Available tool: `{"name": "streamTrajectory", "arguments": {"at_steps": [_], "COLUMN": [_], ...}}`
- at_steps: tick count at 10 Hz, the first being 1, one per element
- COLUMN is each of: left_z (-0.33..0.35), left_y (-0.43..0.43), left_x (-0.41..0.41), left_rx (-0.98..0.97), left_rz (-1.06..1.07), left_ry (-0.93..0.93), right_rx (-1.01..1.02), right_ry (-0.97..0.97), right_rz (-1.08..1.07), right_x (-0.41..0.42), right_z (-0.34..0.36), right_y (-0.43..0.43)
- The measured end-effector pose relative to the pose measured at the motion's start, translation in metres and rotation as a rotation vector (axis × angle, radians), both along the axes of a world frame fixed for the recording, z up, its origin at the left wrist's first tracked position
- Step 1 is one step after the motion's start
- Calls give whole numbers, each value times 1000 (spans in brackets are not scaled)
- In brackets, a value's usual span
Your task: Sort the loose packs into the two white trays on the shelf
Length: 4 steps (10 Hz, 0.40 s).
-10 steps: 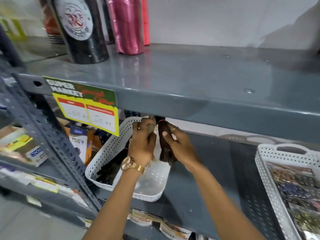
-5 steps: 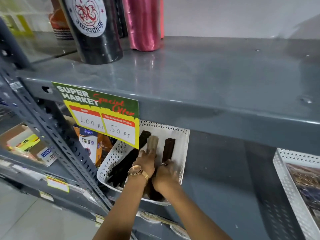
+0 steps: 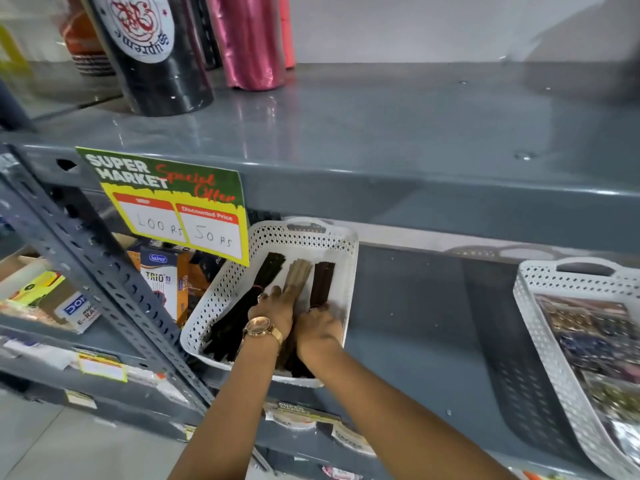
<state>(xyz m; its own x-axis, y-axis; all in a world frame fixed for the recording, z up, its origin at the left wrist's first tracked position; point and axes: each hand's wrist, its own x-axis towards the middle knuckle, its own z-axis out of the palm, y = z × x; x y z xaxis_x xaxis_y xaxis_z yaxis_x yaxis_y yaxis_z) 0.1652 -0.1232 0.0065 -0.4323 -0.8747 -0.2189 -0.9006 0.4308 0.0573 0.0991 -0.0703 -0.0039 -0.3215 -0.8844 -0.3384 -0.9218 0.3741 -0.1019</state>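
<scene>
White perforated plastic is what I see first from the head camera: the left tray [image 3: 304, 237] sits on the grey metal shelf [image 3: 408, 306], angled, with its handle end toward the back. Three long packs lie side by side in it, running front to back: a black pack [image 3: 242, 306] on the left, a tan pack [image 3: 298, 273] in the middle and a dark brown pack [image 3: 322, 282] on the right. My left hand [image 3: 277, 308], with a gold watch [image 3: 259, 327] at the wrist, lies flat over the near part of the tan pack, its fingers reaching toward the black one. My right hand [image 3: 320, 327] is pressed down on the near part of the dark brown pack; I cannot tell whether its fingers curl around the pack or only rest on top. Both hands sit close together, nearly touching, inside the tray. Well apart to the right on the same shelf stands the second white tray [image 3: 540, 306], filled with flat shiny packets [image 3: 588, 341] that are too blurred to read. On the edge of the upper shelf [image 3: 381, 133] hangs a green and yellow price card [image 3: 173, 206] reading 100 Rs and 50 Rs. Above it stand a black roll [image 3: 156, 64] with a round label and a pink roll [image 3: 249, 39]. Left of the tray, behind the slotted upright [image 3: 104, 289], is an orange and white box [image 3: 164, 282].
</scene>
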Motion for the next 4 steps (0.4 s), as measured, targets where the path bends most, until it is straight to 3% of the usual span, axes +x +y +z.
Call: {"name": "streamTrajectory", "arguments": {"at_steps": [1,2,3,4], "left_z": [15,35,53,57], "left_y": [17,37,98,138], "left_x": [-5,-21,-50,-62], "left_rx": [-103,-310,-513,-619], "left_rz": [-8,-8,-118,-322], "left_ry": [-5,136,411,500], "right_rx": [-244,-442,-599,-719], "right_ry": [16,1,108,94], "right_rz": [41,25,-6,-45], "right_x": [-3,-9,-40,-61], "right_z": [13,24,36,50], "right_y": [27,60,124,162]}}
